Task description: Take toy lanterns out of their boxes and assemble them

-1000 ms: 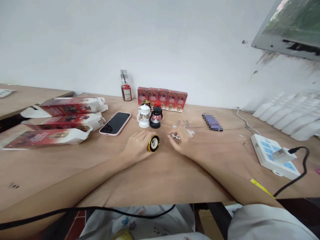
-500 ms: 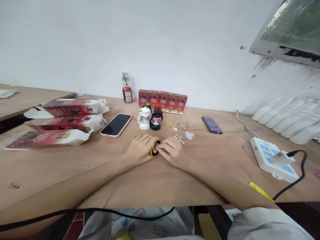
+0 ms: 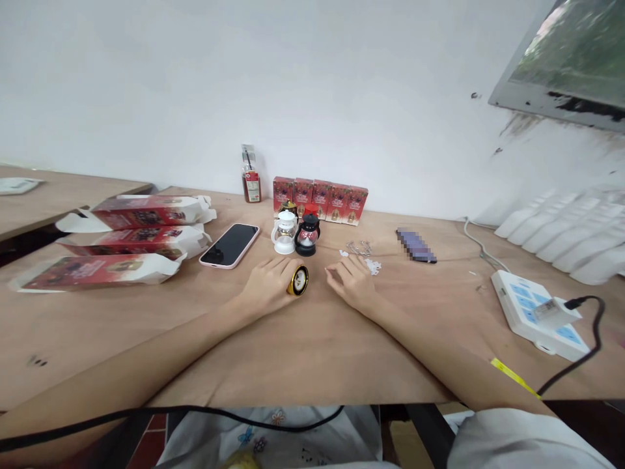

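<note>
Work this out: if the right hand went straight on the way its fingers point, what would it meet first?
The right hand would probably meet the gold-rimmed round piece in the left hand; the black lantern lies close to that line, and depth is unclear.

Phone in pale pink case (image 3: 230,245): face up, ahead and left of the left hand (image 3: 266,286). Labelled bottle (image 3: 252,187): upright, well ahead of that hand. Pixelated purple object (image 3: 415,246): flat, ahead and right of the right hand (image 3: 355,283). White power strip (image 3: 515,296): farther right, plug (image 3: 556,314) seated. Yellow strip (image 3: 515,376): right, nearer the body than either hand.
</note>
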A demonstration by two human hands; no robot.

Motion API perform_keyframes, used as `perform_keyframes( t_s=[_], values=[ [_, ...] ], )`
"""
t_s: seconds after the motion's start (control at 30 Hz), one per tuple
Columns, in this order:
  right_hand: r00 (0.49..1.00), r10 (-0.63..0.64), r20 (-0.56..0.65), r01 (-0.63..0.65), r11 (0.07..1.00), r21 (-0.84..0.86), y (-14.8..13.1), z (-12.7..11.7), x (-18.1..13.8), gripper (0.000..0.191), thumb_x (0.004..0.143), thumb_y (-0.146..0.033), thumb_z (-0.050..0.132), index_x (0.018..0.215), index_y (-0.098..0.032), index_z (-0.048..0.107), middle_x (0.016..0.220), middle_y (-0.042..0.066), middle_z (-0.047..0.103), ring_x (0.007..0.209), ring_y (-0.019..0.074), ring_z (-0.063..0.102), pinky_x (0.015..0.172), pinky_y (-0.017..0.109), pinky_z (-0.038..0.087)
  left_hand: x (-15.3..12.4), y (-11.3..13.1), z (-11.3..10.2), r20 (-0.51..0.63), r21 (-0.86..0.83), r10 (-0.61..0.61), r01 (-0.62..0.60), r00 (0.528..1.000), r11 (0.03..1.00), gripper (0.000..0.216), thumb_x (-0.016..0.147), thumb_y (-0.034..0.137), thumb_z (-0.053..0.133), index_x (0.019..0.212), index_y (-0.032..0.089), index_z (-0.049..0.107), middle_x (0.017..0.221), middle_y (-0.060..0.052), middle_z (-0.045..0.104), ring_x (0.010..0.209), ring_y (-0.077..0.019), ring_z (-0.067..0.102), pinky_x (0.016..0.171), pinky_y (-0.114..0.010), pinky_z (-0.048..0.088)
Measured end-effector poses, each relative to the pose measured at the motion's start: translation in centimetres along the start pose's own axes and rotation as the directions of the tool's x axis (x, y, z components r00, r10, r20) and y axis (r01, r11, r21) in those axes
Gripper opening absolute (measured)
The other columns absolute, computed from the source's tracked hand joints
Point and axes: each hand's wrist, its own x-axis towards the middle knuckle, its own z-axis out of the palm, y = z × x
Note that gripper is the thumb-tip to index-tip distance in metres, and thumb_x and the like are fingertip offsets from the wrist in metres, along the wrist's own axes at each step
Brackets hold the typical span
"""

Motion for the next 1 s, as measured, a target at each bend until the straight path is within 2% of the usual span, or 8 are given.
perform_keyframes(
  t_s=[0.13, 0.27, 0.4, 0.47, 0.6, 0.8, 0.87, 1.0],
  values=[
    [0.981, 0.103, 0.162, -0.064, 0.971, -0.230, 1.5, 0.8, -0.5, 0.018, 0.085, -0.020, 0.048, 0.077, -0.015, 0.064, 0.082, 0.009, 0.066, 0.083, 0.0229, 0.052, 0.075, 0.035, 0.033, 0.3, 0.2, -0.4, 0.108, 0.065, -0.059, 0.052, 0.992, 0.997, 0.029, 0.075, 0.025, 0.060, 0.101, 0.016, 0.054, 0.093, -0.009, 0.066, 0.088, -0.0257, 0.061, 0.069, -0.033, 0.044],
    [0.939, 0.175, 0.296, -0.085, 0.952, -0.295, 1.5, 0.7, -0.5, 0.018, 0.084, -0.020, 0.049, 0.083, -0.013, 0.066, 0.090, 0.012, 0.066, 0.089, 0.0264, 0.050, 0.076, 0.038, 0.031, 0.6, 0.5, -0.8, 0.196, 0.147, -0.112, 0.083, 0.974, 0.986, 0.024, 0.076, 0.026, 0.059, 0.097, 0.016, 0.054, 0.092, -0.010, 0.065, 0.089, -0.0267, 0.061, 0.067, -0.033, 0.044],
    [0.919, 0.185, 0.348, -0.083, 0.954, -0.288, 1.2, 0.5, -0.3, 0.019, 0.085, -0.021, 0.048, 0.084, -0.013, 0.066, 0.094, 0.012, 0.065, 0.092, 0.0273, 0.049, 0.078, 0.038, 0.030, 0.6, 0.6, -0.9, 0.193, 0.175, -0.122, 0.088, 0.974, 0.981, 0.041, 0.082, 0.051, 0.051, 0.098, 0.013, 0.054, 0.091, -0.015, 0.064, 0.089, -0.0299, 0.059, 0.069, -0.038, 0.044],
    [0.921, 0.169, 0.351, -0.071, 0.958, -0.277, 1.0, 0.4, -0.2, 0.019, 0.086, -0.022, 0.048, 0.083, -0.014, 0.065, 0.094, 0.012, 0.065, 0.093, 0.0268, 0.048, 0.078, 0.038, 0.030, 0.5, 0.6, -0.8, 0.185, 0.188, -0.118, 0.083, 0.976, 0.979, 0.046, 0.084, 0.055, 0.044, 0.097, 0.012, 0.055, 0.091, -0.016, 0.063, 0.089, -0.0310, 0.059, 0.070, -0.040, 0.044],
    [0.942, 0.119, 0.314, -0.040, 0.969, -0.245, 0.7, 0.4, -0.2, 0.019, 0.087, -0.022, 0.047, 0.081, -0.015, 0.063, 0.092, 0.011, 0.064, 0.093, 0.0256, 0.047, 0.078, 0.036, 0.029, 0.5, 0.7, -0.6, 0.155, 0.258, -0.103, 0.060, 0.982, 0.964, 0.031, 0.089, 0.034, 0.039, 0.097, 0.010, 0.058, 0.092, -0.017, 0.062, 0.090, -0.0307, 0.058, 0.073, -0.042, 0.044],
    [0.962, 0.068, 0.263, -0.016, 0.981, -0.195, 0.5, 0.6, -0.3, 0.016, 0.086, -0.021, 0.048, 0.081, -0.015, 0.063, 0.087, 0.010, 0.063, 0.089, 0.0247, 0.046, 0.076, 0.037, 0.029, 0.7, -0.8, 0.4, 0.001, 0.335, -0.012, 0.011, 1.000, 0.942, 0.033, 0.086, 0.007, 0.038, 0.110, 0.010, 0.060, 0.105, -0.020, 0.063, 0.114, -0.0317, 0.052, 0.097, -0.053, 0.035],
    [0.966, 0.060, 0.252, -0.010, 0.981, -0.192, 0.6, 0.6, -0.4, 0.016, 0.086, -0.021, 0.049, 0.080, -0.015, 0.062, 0.087, 0.010, 0.063, 0.088, 0.0249, 0.046, 0.075, 0.037, 0.030, 0.8, -1.4, 0.7, -0.004, 0.333, 0.042, -0.039, 0.999, 0.942, 0.035, 0.086, 0.003, 0.036, 0.106, 0.011, 0.064, 0.106, -0.018, 0.064, 0.120, -0.0304, 0.049, 0.100, -0.054, 0.034],
    [0.966, 0.062, 0.249, -0.013, 0.982, -0.190, 0.6, 0.6, -0.4, 0.016, 0.086, -0.021, 0.049, 0.079, -0.015, 0.062, 0.087, 0.011, 0.063, 0.089, 0.0253, 0.047, 0.075, 0.037, 0.030, 1.1, -2.0, 1.2, 0.077, 0.281, 0.144, -0.160, 0.987, 0.946, 0.028, 0.083, 0.002, 0.043, 0.084, 0.015, 0.068, 0.098, -0.011, 0.067, 0.116, -0.0248, 0.052, 0.107, -0.050, 0.031]
  ],
)
